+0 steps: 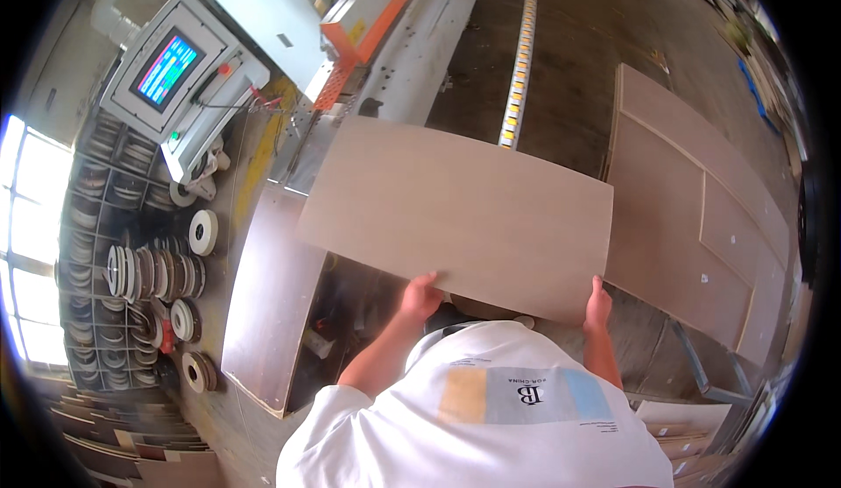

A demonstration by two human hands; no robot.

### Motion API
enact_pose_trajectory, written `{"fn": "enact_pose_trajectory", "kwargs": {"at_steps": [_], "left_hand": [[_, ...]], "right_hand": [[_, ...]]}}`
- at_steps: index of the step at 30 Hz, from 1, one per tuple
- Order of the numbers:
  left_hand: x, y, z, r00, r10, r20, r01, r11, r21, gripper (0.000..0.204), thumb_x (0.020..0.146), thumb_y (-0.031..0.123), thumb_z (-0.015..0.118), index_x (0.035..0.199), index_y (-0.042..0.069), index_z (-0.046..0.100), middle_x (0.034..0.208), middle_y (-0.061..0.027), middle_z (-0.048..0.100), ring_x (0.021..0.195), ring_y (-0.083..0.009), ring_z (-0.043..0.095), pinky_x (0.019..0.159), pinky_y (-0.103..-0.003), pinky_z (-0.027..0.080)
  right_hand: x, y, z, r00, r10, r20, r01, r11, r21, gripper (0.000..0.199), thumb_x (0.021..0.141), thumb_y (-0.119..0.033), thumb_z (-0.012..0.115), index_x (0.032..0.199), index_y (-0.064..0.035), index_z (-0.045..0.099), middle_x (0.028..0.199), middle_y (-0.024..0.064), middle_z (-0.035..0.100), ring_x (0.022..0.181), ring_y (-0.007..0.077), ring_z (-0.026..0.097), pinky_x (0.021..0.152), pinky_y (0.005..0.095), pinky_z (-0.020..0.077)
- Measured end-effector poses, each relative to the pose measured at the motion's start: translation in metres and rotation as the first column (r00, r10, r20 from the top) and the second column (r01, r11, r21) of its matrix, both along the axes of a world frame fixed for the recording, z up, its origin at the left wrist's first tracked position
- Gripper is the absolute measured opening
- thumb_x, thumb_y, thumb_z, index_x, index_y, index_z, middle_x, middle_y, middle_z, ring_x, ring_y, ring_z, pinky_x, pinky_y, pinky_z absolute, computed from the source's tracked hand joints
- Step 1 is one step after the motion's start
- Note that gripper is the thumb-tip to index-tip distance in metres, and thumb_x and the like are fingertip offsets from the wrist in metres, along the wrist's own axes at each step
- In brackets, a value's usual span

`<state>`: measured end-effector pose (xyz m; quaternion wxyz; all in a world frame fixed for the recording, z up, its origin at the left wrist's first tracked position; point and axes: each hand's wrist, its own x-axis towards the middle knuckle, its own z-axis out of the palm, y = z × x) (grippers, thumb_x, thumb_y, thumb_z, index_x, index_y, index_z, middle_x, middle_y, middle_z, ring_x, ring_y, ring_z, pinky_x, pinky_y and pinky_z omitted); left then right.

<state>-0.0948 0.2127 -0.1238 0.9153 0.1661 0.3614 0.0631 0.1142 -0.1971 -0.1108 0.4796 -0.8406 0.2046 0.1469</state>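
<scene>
A large light-brown rectangular board (455, 212) is held flat in front of my chest. My left hand (421, 296) grips its near edge toward the left, and my right hand (598, 302) grips the near edge at the right corner. The board's far edge reaches over the bed of a grey edge-banding machine (412, 59) with an orange strip. My white shirt fills the lower middle of the view.
A control panel with a bright screen (166, 72) stands at the upper left. Racks of rolled edge tape (144, 273) line the left. A dark brown panel (267, 300) lies lower left. Several stacked boards (701, 216) rest on the right beside a roller rail (521, 59).
</scene>
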Motion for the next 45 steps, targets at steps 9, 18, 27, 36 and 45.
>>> {"fn": "enact_pose_trajectory", "kwargs": {"at_steps": [9,18,27,36,45], "left_hand": [[0.002,0.174,0.026,0.627,-0.727,-0.282,0.779,0.583,0.231,0.036,0.099,0.027,0.065,0.122,-0.001,0.066,0.108,-0.0185,0.072,0.094,-0.0291,0.072,0.089,-0.043,0.059],[0.063,0.58,0.059,0.865,0.45,-0.222,0.157,0.179,0.971,0.044,0.088,0.023,0.07,0.124,-0.002,0.066,0.099,-0.0109,0.073,0.08,-0.0219,0.068,0.075,-0.038,0.056],[0.152,0.689,0.071,0.65,0.651,-0.393,0.546,-0.039,0.837,0.047,0.084,0.042,0.078,0.12,0.012,0.072,0.113,-0.0129,0.075,0.106,-0.0366,0.07,0.089,-0.046,0.053],[0.037,0.63,0.142,0.755,0.481,0.446,-0.214,-0.462,0.861,0.022,0.095,-0.007,0.063,0.113,0.004,0.06,0.113,-0.0059,0.059,0.104,-0.016,0.057,0.087,-0.031,0.048],[-0.107,0.501,0.199,0.636,0.647,-0.421,0.766,-0.593,0.247,0.037,0.097,0.021,0.063,0.133,0.02,0.06,0.104,-0.0111,0.07,0.102,-0.0338,0.067,0.081,-0.049,0.056]], "right_hand": [[0.034,0.119,-0.018,0.991,0.054,0.126,-0.044,0.996,-0.082,0.068,0.099,-0.053,0.055,0.122,0.0108,0.066,0.123,0.0259,0.069,0.116,0.0368,0.064,0.1,0.0429,0.0469],[0.054,0.111,-0.002,0.956,0.291,0.043,-0.276,0.937,-0.216,0.068,0.1,-0.051,0.055,0.138,0.0061,0.056,0.14,0.026,0.06,0.135,0.0373,0.053,0.112,0.0418,0.0381],[0.014,0.119,0.041,0.973,0.058,-0.225,-0.118,0.956,-0.267,0.054,0.098,-0.054,0.056,0.133,-0.0141,0.062,0.124,0.0076,0.065,0.108,0.0207,0.061,0.075,0.0411,0.0538],[0.008,0.098,0.025,0.974,0.057,-0.217,-0.096,0.98,-0.174,0.058,0.095,-0.06,0.057,0.135,-0.0174,0.06,0.124,0.0057,0.061,0.104,0.0218,0.059,0.076,0.0417,0.0542],[0.015,0.126,0.047,0.969,0.131,-0.211,-0.145,0.988,-0.052,0.063,0.095,-0.061,0.056,0.14,-0.0172,0.055,0.124,0.0038,0.064,0.101,0.0197,0.064,0.066,0.0369,0.055]]}}
